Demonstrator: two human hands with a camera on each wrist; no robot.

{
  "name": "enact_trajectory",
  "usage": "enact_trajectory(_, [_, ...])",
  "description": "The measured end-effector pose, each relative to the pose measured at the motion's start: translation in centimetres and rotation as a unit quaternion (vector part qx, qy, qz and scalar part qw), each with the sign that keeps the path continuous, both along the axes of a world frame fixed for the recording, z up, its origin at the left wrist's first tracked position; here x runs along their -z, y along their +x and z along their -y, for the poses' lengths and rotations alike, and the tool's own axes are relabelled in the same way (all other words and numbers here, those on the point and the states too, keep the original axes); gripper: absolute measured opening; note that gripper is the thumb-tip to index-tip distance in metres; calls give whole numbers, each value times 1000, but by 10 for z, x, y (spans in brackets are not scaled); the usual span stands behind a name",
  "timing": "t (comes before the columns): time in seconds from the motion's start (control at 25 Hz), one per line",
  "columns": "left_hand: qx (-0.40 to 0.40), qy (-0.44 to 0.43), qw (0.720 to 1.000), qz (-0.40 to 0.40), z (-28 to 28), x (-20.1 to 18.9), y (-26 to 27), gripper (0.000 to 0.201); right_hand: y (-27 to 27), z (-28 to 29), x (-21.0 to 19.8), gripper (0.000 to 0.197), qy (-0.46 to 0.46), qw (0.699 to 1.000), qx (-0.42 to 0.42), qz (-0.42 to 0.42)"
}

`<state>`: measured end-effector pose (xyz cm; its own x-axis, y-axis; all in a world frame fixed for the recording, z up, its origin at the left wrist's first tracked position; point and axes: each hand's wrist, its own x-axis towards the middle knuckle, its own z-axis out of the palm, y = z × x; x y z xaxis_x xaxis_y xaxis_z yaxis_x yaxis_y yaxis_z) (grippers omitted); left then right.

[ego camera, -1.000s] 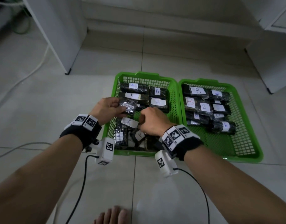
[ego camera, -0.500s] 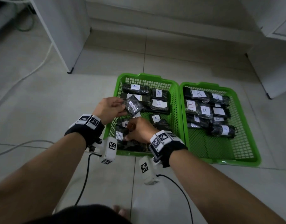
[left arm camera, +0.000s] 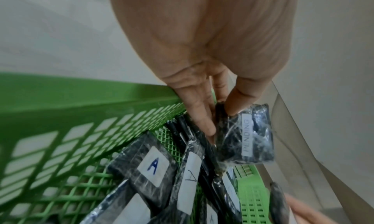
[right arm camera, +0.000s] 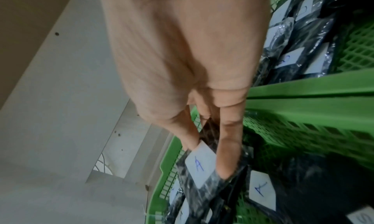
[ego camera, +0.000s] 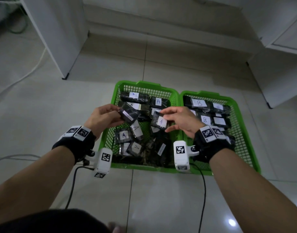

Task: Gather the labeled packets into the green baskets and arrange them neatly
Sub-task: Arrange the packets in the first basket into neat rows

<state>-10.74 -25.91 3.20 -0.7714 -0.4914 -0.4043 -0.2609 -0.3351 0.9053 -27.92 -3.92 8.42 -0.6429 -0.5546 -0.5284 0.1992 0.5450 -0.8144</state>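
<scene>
Sorting is nearly done, we judge: both green baskets sit side by side on the floor, the left basket (ego camera: 116, 100) holding A packets, neat at the far end and jumbled near us, the right basket (ego camera: 242, 132) holding tidy B rows; our left hand (ego camera: 102, 118) pinches a dark packet marked PENDING (ego camera: 128, 115) by its edge between thumb and fingers (left arm camera: 199, 115), lifted above the left basket; our right hand (ego camera: 181, 121) pinches an A packet (ego camera: 160, 122) likewise, thumb on its label; what the blurred near heap hides is perhaps more packets; next we should lay both flat, labels up, beside the ordered row.
</scene>
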Motion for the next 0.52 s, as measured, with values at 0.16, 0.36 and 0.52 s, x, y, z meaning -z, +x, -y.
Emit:
enact_trajectory(0.16, [29,-134,990,-19,-5,-9,-9,15,-15,6,4,38,-25,998,35,-34])
enact_trajectory(0.36, [-33,-255,965,-54,-3,-14,-51,21,-28,24,18,63,74,975,8,-211])
enact_trajectory(0.52, [-45,-309,950,-20,7,3,-74,31,-42,35,30,51,113,951,0,-289])
